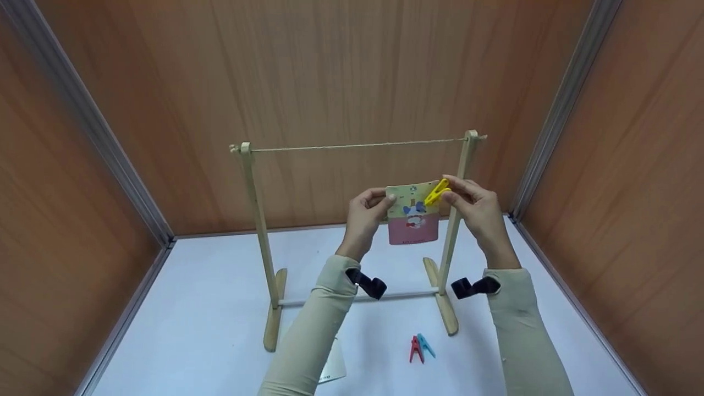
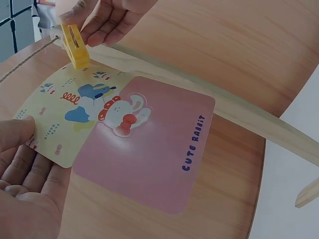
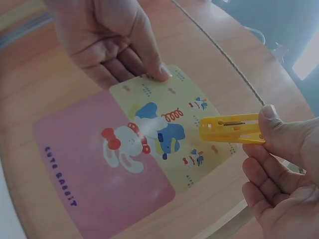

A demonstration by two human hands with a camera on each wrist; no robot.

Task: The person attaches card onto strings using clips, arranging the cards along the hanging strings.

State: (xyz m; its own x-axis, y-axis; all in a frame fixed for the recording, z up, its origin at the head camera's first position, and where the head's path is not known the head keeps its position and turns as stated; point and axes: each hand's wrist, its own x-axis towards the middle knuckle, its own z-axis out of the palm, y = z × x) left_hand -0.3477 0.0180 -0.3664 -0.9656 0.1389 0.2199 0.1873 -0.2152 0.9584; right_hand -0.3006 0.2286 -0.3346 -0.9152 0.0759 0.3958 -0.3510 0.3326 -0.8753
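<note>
My left hand [image 1: 363, 220] pinches the left edge of a card [image 1: 413, 231], thumb in front and fingers behind. The card is yellow above and pink below, with a cartoon rabbit and the words "CUTE RABBIT" legible in the left wrist view. My right hand [image 1: 477, 212] pinches the handle ends of a yellow clothespin [image 3: 232, 128] between thumb and forefinger. The clothespin's tip overlaps the card's yellow part near its upper right edge. Both hands hold these below the string [image 1: 357, 146] of a wooden rack, in front of its right post [image 1: 455, 236].
A red clothespin [image 1: 416, 350] and a blue clothespin [image 1: 426, 346] lie side by side on the white table [image 1: 209, 308]. Another card [image 1: 334, 364] lies partly hidden under my left forearm. The rack's left post [image 1: 258, 225] stands beyond my left arm. Wood panels enclose the table.
</note>
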